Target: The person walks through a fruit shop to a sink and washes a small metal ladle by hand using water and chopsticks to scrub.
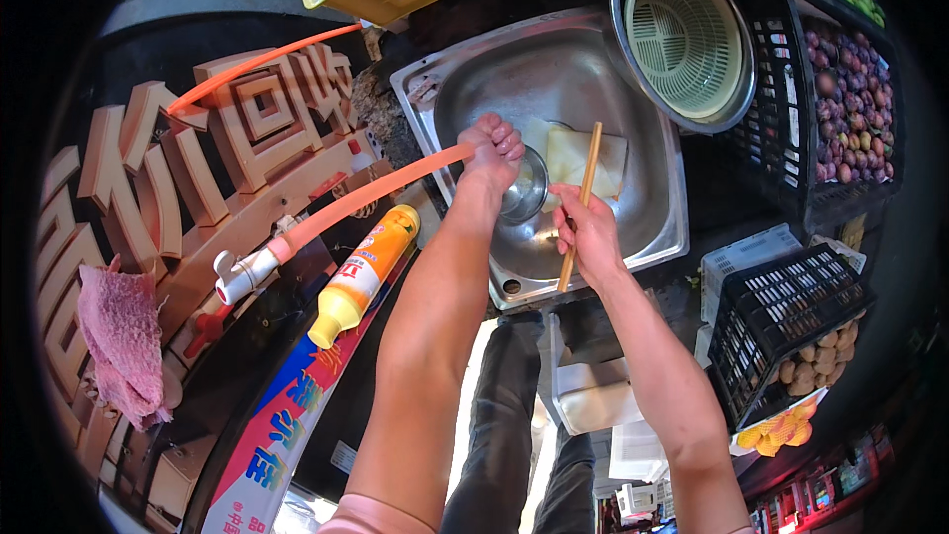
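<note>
Over a stainless steel sink (474,52), my left hand (495,147) is closed around the end of an orange hose (378,189), which runs from a white tap (245,276). Just below that hand, a round metal bowl (528,189) sits in the basin. My right hand (589,230) grips a pair of wooden chopsticks (591,163), held at a slant near the bowl's right side. Behind the chopsticks, a pale yellowish cloth or pad (604,159) lies on the sink's bottom. Whether water leaves the hose is hidden.
A green colander (686,37) in a metal basin stands at the sink's upper right corner. Left of the sink lies an orange-and-yellow bottle (363,274); a pink towel (122,341) hangs farther left. Crates of plums (852,104) and brown round produce (819,360) stand at right.
</note>
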Tool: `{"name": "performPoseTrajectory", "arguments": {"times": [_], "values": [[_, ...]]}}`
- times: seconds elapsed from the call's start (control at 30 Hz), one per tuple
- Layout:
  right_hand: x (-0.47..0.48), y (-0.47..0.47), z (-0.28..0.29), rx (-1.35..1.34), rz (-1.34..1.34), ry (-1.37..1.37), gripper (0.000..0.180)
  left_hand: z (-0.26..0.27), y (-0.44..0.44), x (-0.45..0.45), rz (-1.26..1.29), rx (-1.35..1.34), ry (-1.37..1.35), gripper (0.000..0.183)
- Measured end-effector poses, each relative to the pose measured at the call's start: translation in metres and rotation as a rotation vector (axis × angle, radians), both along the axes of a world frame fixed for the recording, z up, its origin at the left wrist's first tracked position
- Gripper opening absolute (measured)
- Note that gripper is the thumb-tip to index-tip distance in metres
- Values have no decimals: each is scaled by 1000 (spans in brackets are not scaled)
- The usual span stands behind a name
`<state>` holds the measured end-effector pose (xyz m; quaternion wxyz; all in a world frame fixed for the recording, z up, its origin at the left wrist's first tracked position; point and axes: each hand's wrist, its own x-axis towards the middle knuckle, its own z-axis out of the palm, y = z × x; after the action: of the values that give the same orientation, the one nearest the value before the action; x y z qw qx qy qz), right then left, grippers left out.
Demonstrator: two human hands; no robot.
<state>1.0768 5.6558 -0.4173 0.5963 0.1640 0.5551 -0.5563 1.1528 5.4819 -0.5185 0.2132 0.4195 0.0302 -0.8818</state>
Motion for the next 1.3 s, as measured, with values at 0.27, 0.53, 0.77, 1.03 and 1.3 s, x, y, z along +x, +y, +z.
{"name": "performPoseTrajectory", "arguments": {"times": [0.27,0.53,0.77,1.03,1.3], "values": [[3,-32,-9,-11,-58,-49,30,20,-10,-9,-208,-185,-383,37],[9,-44,-10,-5,-71,-76,31,29,-5,-24,-192,-378,-523,17],[11,-65,-22,-92,-166,-102,28,47,-14,-4,-625,-491,-801,17],[10,-127,-41,-182,-451,-314,18,66,31,32,-657,-1070,-945,40],[10,-155,-41,-162,-263,-507,25,112,32,56,-879,-907,-1067,44]]}}
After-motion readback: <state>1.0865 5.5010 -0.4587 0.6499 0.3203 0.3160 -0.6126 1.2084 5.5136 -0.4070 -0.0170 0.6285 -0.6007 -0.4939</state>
